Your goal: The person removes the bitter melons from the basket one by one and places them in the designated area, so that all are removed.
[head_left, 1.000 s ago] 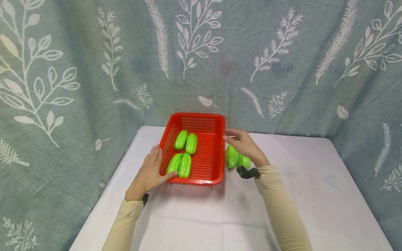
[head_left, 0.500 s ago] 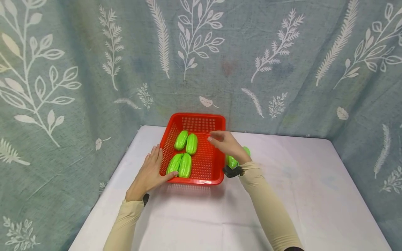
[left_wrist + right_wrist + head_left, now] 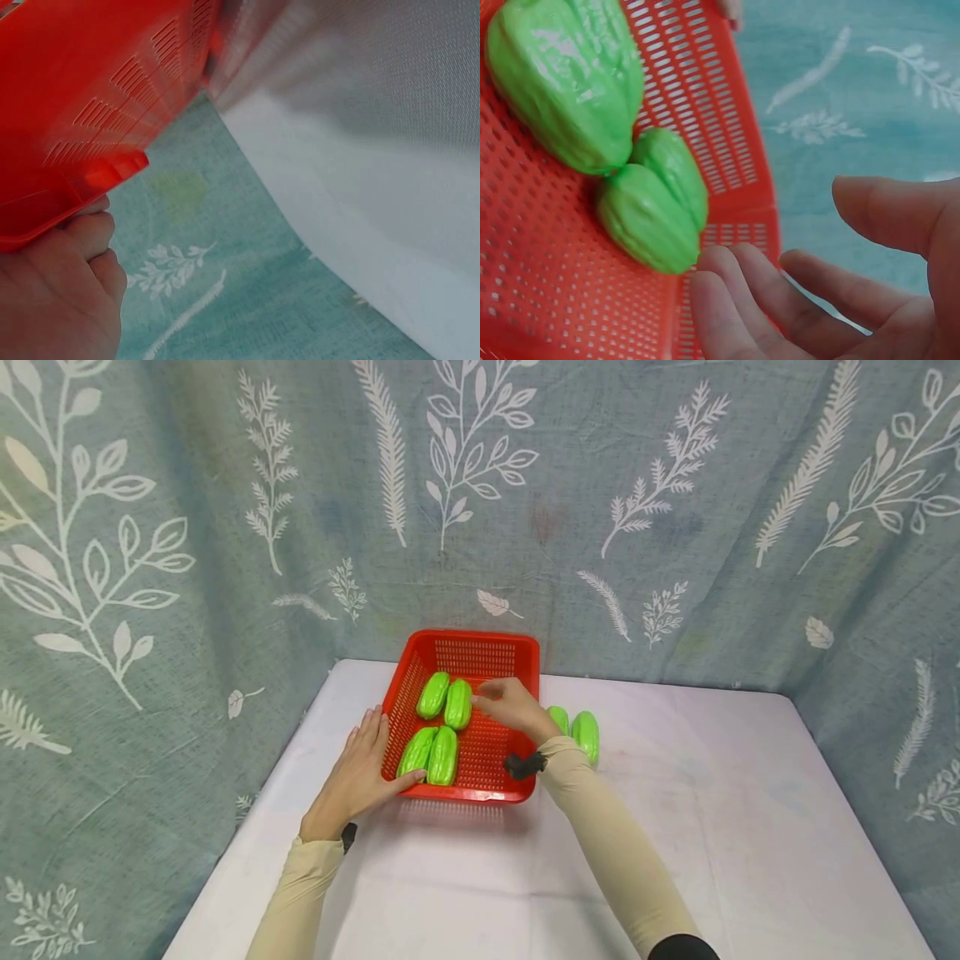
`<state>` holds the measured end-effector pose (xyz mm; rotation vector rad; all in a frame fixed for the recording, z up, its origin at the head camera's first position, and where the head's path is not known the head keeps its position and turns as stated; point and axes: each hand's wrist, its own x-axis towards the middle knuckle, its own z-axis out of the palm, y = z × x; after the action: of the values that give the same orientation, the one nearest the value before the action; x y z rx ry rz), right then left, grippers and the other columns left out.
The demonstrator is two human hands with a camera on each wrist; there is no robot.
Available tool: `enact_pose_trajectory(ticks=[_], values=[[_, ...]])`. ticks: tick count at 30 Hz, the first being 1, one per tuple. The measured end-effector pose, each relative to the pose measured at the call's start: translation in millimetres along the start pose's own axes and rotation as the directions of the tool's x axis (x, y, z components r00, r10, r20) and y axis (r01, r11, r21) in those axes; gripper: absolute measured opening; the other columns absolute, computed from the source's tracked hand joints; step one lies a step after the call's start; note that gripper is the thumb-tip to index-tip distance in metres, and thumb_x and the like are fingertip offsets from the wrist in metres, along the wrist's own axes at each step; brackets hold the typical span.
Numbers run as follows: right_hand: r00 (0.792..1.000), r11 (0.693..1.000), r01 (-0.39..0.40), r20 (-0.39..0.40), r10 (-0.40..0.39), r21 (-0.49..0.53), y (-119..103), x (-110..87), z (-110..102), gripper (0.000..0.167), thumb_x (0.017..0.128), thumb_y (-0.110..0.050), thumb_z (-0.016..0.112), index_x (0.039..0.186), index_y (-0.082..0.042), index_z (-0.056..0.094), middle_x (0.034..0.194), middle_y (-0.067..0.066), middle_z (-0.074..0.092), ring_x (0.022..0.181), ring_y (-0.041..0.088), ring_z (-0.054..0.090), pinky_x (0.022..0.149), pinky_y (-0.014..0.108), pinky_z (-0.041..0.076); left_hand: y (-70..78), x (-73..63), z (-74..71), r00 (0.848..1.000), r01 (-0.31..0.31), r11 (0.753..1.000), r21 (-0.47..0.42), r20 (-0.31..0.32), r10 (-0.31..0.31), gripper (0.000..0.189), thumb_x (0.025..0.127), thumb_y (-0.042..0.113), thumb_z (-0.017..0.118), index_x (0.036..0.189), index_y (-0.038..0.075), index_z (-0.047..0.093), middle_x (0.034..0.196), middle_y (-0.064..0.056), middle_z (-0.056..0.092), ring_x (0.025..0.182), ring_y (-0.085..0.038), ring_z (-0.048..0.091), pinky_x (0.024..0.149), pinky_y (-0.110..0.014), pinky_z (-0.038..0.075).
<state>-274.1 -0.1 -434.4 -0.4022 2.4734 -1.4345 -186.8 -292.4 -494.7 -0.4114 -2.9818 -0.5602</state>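
Observation:
A red plastic basket (image 3: 495,793) stands on the white-covered table. In its left half lie several glossy green chayotes, including a front one (image 3: 444,756) and a back one (image 3: 458,704). My left hand (image 3: 352,781) rests against the basket's front-left corner, fingers straight along the left side and thumb across the front rim. In the left wrist view, that hand touches the basket's rim (image 3: 112,172). My right hand (image 3: 512,706) hovers over the basket's right half, beside the back chayotes. The right wrist view shows its fingers (image 3: 795,307) apart from the thumb, with nothing between them.
Right of the basket, two more green chayotes lie on the table (image 3: 720,810), one (image 3: 586,737) in plain sight and one (image 3: 558,718) partly behind the right wrist. A grey-green leaf-patterned cloth (image 3: 562,527) hangs behind and at both sides.
My right hand has moved left from above the chayotes beside the basket to over the basket's inside. The left hand, basket and chayotes have stayed in place.

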Motion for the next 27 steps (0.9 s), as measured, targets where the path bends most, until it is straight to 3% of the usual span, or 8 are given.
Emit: enact_pose_trajectory(ticks=[6,27], values=[[0.998,0.997,-0.068,-0.008,0.069,0.026,7,11.7,8,0.052,0.101,-0.028,0.065,0.142,0.003,0.059,0.136,0.02,0.066,0.105,0.026,0.073,0.091,0.037,0.061,0.9,0.5,-0.8,1.0,-0.004,1.0,0.008,-0.01,0.004,0.123,0.085,0.075,0.064,0.162,-0.007,0.013,0.174,-0.022,0.004,0.163,-0.04,0.004,0.129,-0.062,0.015],[0.98,0.967,-0.178,-0.057,0.191,0.183,13,36.6,30,0.05,0.1,-0.021,0.067,0.139,0.009,0.057,0.139,0.027,0.061,0.114,0.042,0.07,0.093,0.041,0.062,0.3,-0.5,-0.7,1.0,-0.002,1.0,0.0,-0.014,0.002,0.123,0.086,0.076,0.063,0.163,-0.007,0.013,0.174,-0.023,0.006,0.163,-0.04,0.006,0.129,-0.061,0.015]])
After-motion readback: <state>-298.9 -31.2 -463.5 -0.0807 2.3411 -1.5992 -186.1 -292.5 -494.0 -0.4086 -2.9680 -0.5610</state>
